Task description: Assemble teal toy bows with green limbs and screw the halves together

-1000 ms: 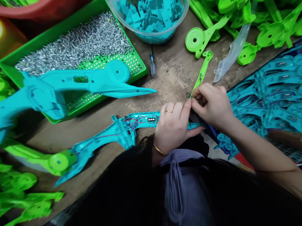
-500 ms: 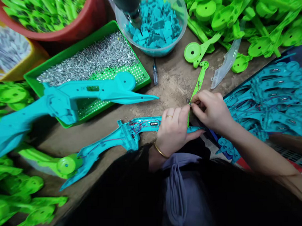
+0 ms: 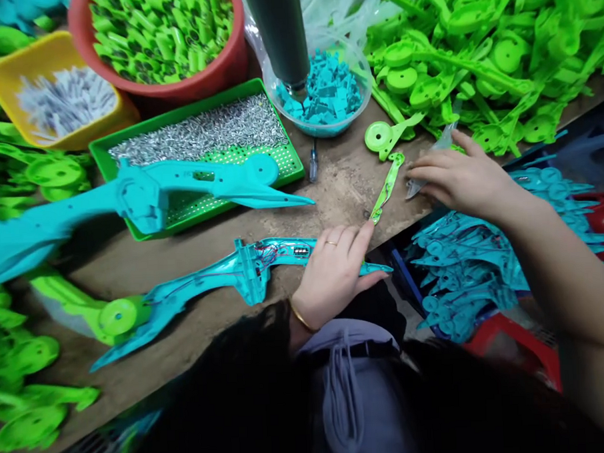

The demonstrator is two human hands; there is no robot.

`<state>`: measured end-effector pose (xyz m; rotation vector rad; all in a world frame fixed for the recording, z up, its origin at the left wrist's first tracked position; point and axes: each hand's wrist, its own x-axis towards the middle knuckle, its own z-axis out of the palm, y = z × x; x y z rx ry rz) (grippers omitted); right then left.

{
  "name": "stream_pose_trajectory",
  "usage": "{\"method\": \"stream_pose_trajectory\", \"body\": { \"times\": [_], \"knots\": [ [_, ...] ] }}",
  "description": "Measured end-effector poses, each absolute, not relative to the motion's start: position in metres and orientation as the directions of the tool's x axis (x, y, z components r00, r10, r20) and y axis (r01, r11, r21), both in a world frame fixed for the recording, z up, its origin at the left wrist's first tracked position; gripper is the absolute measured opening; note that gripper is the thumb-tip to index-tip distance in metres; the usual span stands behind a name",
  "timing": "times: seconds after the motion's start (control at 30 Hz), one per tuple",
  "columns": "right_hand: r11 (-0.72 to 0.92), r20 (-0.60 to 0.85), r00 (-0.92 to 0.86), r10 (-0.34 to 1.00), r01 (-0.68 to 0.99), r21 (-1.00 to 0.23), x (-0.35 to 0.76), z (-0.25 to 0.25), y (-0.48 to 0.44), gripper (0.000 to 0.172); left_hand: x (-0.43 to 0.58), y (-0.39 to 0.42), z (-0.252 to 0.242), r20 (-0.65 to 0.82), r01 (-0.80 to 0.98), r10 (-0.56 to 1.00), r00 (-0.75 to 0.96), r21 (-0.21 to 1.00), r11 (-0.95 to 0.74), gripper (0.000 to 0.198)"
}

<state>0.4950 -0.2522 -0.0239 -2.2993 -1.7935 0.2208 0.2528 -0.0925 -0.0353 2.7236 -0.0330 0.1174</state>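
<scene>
My left hand (image 3: 334, 268) rests on a long cyan plastic shell (image 3: 224, 276) with red wires and a small metal part inside; its fingers curl over the shell and the forefinger tip touches the lower end of a thin green strip (image 3: 386, 187) lying on the table. My right hand (image 3: 462, 176) lies further right with fingers stretched out flat, over a clear plastic blade piece (image 3: 432, 159) at the edge of the green parts pile. Nothing is gripped in it.
A green perforated tray (image 3: 279, 162) of small metal screws, a clear bowl (image 3: 321, 92) of cyan pieces, a red tub (image 3: 158, 39) of green parts and a yellow bin (image 3: 51, 97) stand at the back. A small screwdriver (image 3: 312, 162) lies nearby. Another cyan shell (image 3: 145, 193) sits left; cyan shells (image 3: 473, 259) fill a crate at right.
My right hand let go of the green strip and moved up and right to the clear blade piece, opening out. The view tilted upward. My left hand stayed on the cyan shell.
</scene>
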Motion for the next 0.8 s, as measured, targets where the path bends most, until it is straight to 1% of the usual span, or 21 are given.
{"method": "stream_pose_trajectory", "body": {
  "times": [0.07,0.13,0.2,0.23,0.3,0.37,0.47,0.53,0.8],
  "knots": [
    [-0.200,0.015,0.211,0.977,0.947,-0.251,0.492,-0.017,-0.250,0.028,0.245,-0.091,-0.032,0.069,-0.032,-0.003,0.998,0.424,-0.905,0.072],
    [-0.162,0.016,0.169,0.986,0.966,-0.204,0.480,-0.007,-0.249,0.028,0.236,-0.088,-0.032,0.086,0.001,0.041,0.995,0.420,-0.907,0.073],
    [-0.092,0.018,0.096,0.995,0.984,-0.150,0.460,0.003,-0.248,0.030,0.228,-0.086,-0.035,0.114,0.034,0.089,0.990,0.413,-0.910,0.073],
    [-0.043,0.013,0.045,0.999,0.989,-0.144,0.449,0.007,-0.247,0.031,0.225,-0.085,-0.037,0.123,0.041,0.100,0.987,0.414,-0.909,0.074],
    [0.049,0.022,-0.046,0.999,0.982,-0.181,0.427,0.009,-0.245,0.031,0.222,-0.084,-0.040,0.127,0.037,0.098,0.987,0.417,-0.908,0.075],
    [0.101,0.052,-0.091,0.994,0.965,-0.240,0.412,0.006,-0.242,0.028,0.222,-0.083,-0.042,0.129,0.024,0.085,0.988,0.416,-0.909,0.076],
    [0.106,0.094,-0.082,0.992,0.951,-0.289,0.403,-0.003,-0.239,0.025,0.224,-0.083,-0.043,0.131,0.023,0.087,0.988,0.428,-0.904,0.076],
    [0.096,0.103,-0.067,0.992,0.945,-0.311,0.404,-0.008,-0.239,0.025,0.225,-0.083,-0.043,0.129,0.028,0.093,0.987,0.436,-0.900,0.076],
    [0.065,0.073,-0.042,0.996,0.935,-0.349,0.413,-0.017,-0.238,0.027,0.224,-0.083,-0.045,0.166,0.022,0.100,0.981,0.417,-0.909,0.073]
  ]
}}
